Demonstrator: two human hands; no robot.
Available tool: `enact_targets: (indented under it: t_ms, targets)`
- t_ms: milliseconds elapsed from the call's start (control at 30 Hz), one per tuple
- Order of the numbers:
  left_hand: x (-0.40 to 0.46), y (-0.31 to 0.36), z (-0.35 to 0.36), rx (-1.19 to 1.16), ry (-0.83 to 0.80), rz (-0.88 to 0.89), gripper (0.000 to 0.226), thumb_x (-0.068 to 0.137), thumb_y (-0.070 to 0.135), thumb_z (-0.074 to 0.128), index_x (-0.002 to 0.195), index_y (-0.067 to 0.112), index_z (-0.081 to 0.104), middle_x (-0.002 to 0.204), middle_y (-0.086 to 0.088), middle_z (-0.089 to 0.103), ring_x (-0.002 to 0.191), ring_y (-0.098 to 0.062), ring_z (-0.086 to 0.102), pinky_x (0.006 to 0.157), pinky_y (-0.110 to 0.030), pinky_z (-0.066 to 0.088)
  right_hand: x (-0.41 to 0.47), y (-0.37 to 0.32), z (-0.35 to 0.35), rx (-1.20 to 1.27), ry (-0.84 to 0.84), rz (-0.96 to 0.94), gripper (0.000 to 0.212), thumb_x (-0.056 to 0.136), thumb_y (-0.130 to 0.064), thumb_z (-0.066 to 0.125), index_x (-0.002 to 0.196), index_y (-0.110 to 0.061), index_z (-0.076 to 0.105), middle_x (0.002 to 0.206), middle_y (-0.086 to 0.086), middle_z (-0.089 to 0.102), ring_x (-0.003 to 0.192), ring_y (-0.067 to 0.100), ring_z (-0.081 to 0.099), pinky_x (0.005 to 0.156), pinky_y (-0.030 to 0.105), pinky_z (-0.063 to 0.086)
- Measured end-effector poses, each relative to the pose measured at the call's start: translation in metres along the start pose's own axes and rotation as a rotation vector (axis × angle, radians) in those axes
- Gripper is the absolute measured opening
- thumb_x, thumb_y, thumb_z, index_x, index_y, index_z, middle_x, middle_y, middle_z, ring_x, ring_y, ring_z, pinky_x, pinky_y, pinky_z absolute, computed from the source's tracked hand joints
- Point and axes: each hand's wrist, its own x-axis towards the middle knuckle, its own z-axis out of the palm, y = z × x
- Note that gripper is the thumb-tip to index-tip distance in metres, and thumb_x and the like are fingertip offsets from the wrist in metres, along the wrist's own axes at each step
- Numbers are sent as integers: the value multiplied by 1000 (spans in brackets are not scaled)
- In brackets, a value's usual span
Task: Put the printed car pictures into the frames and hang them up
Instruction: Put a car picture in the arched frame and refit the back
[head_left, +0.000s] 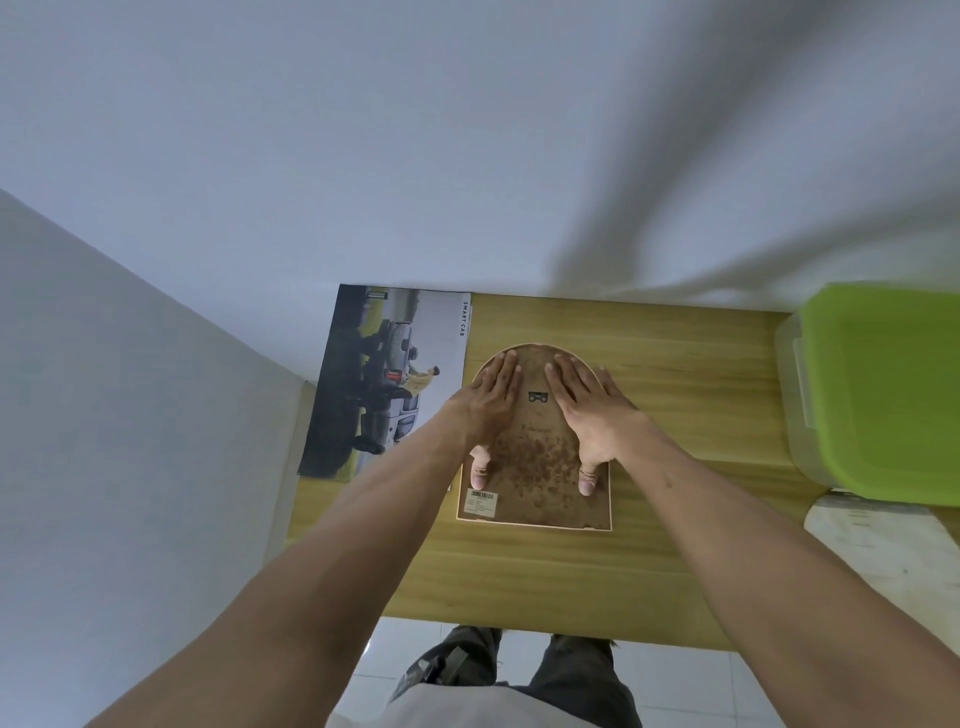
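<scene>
Your left hand and right hand lie flat on the arched frame, face down mid-counter; the car print lies at the far left corner.

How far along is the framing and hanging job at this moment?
Early stage. Nothing hangs on the wall. In hand: the left hand and right hand press flat on the brown backing of the arch-topped wooden frame, lying face down on the wooden table. Whether it holds a print is hidden. Left: the printed car picture lies unframed beside it.
</scene>
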Motion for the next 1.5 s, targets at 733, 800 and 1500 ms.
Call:
enact_targets:
  t_ms: [733, 800, 1500]
  targets:
    - [-25, 10, 6, -1155, 446, -477, 69, 77, 9, 61, 142, 11, 40, 131, -12, 55, 120, -33, 52, 97, -48, 49, -44, -26, 41, 1279, 458, 564, 64, 80, -35, 66, 140, -26, 47, 129, 5, 60, 105, 26, 63, 71, 32, 52]
    - [-31, 10, 5, -1230, 510, -459, 74, 78, 9, 69, 145, 16, 38, 131, -5, 52, 116, -26, 53, 93, -44, 53, -49, -24, 40, 1376, 499, 638, 78, 84, -46, 69, 150, -22, 36, 143, 8, 51, 124, 29, 55, 91, 39, 52]
    - [-151, 76, -118, -1498, 998, -401, 27, 59, 17, 89, 82, 20, 75, 77, 3, 75, 76, -17, 73, 73, -35, 60, -181, 26, -45, 1310, 873, 236, 76, 90, -41, 68, 153, -18, 31, 145, 10, 51, 130, 26, 52, 102, 38, 47]
